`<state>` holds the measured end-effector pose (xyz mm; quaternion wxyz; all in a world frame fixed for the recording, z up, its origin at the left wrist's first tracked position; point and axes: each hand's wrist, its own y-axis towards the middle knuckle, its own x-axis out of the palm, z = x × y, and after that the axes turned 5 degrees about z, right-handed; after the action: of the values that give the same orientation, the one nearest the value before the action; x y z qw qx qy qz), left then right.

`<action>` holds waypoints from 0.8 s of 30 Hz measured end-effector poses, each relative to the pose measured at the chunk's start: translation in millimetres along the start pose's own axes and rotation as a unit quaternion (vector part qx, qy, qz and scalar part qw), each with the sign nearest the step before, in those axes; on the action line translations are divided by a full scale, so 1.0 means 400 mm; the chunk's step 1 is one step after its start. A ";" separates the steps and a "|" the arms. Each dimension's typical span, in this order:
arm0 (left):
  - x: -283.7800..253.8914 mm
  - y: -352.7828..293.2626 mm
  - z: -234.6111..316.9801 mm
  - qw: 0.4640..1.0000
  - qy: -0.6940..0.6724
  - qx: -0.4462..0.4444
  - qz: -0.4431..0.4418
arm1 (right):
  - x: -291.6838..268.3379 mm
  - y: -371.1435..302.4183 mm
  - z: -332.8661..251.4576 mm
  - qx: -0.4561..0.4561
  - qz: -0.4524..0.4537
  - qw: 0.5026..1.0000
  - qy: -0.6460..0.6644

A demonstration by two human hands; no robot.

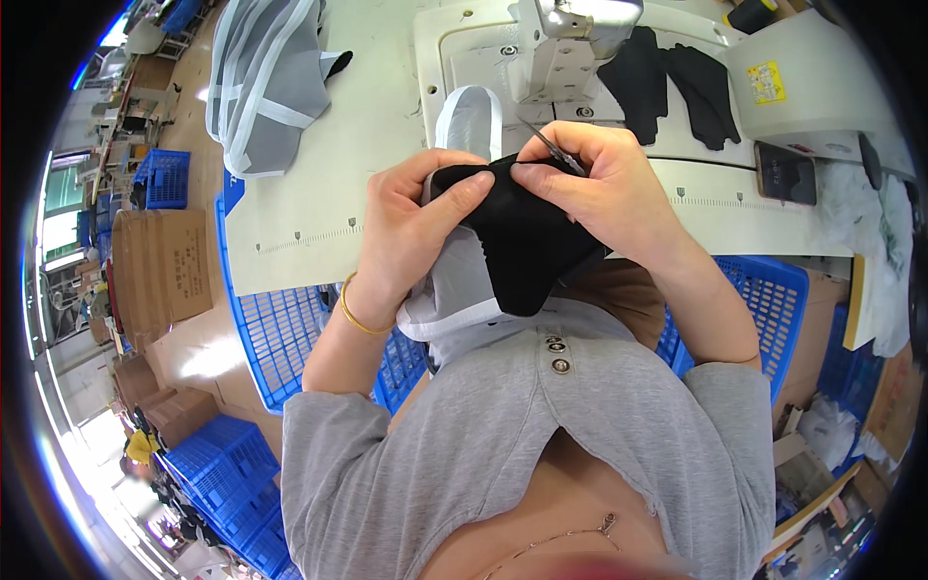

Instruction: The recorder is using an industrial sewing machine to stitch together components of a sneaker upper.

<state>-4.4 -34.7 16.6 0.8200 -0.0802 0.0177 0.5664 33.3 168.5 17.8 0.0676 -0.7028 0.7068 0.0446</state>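
Note:
Both hands pinch the top edge of a black fabric piece in front of my chest, at the sewing table's near edge. My left hand closes thumb and fingers on its left part. Close beside it, my right hand grips the same edge between thumb and forefinger. A slim, pointed dark metal tool, apparently thread snips, is tucked in the right hand, its tip toward the machine. Grey fabric with white binding hangs under the black piece, and a white-edged loop of it rises behind the hands.
The sewing machine stands just beyond my hands. Black fabric pieces and a phone lie to its right. White-bound grey pieces lie at the table's left. Blue crates sit below the table edge; a cardboard box stands left.

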 end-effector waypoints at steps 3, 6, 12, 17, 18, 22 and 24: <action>0.002 -0.003 0.003 0.999 0.001 0.029 0.021 | -0.005 -0.010 0.007 -0.027 0.033 0.999 -0.008; 0.000 -0.013 0.007 0.997 0.020 0.065 0.039 | -0.025 -0.029 0.043 -0.080 0.084 0.993 -0.024; 0.006 -0.025 0.021 0.995 0.015 0.087 0.038 | -0.025 -0.046 0.042 0.023 0.096 0.992 0.081; 0.001 -0.025 0.011 0.993 0.044 0.101 0.040 | -0.020 -0.056 0.032 -0.001 0.131 0.985 0.108; 0.000 -0.025 0.010 0.992 0.053 0.110 0.040 | -0.019 -0.058 0.029 -0.006 0.142 0.985 0.098; 0.009 -0.031 0.018 0.992 0.053 0.108 0.044 | -0.013 -0.065 0.030 0.001 0.157 0.985 0.065; 0.008 -0.032 0.016 0.992 0.057 0.107 0.045 | -0.009 -0.064 0.033 -0.014 0.173 0.982 0.080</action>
<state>8.4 -35.0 23.8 0.7952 -0.0237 0.1283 0.5922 59.3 174.0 6.1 -0.0079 -0.5718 0.8203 0.0094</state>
